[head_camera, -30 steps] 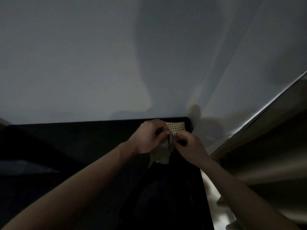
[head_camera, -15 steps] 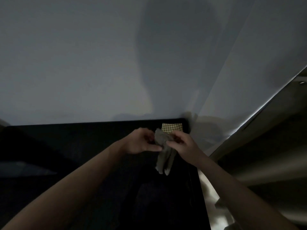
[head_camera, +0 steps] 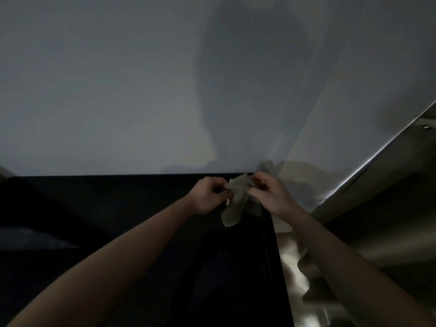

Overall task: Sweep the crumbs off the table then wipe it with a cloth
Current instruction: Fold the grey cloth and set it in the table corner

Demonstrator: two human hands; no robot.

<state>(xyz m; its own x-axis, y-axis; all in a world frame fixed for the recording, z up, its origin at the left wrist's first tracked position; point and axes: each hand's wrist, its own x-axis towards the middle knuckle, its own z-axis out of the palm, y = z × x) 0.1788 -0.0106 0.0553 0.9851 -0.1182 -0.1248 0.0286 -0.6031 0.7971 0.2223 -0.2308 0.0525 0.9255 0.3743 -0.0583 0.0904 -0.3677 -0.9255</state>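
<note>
Cloth: we see a small grey-green cloth, crumpled and fuzzy-edged, held up between both hands over the far right corner of the table; its upper part is bunched between the fingers and its lower end hangs free toward 6 o'clock.
Left hand: our left hand sits at 9 o'clock of the cloth, fingers curled, pinching the cloth's left edge.
Right hand: our right hand sits at 3 o'clock of the cloth, fingers curled in, gripping the cloth's upper right part.
Hands together: the two hands are close, joined only by the cloth bunched between them; both are closed on it.
Table: the table is a very dark, nearly black surface; its far edge meets the wall at 12 o'clock and its right edge runs down toward 5 o'clock. The light is too dim for us to tell whether crumbs lie on it.
Wall: a pale grey wall fills the upper half, with a broad soft shadow at 12 o'clock above the hands.
Right side: at 3 to 5 o'clock, beyond the table edge, we make out dim beige shapes we cannot identify.
</note>
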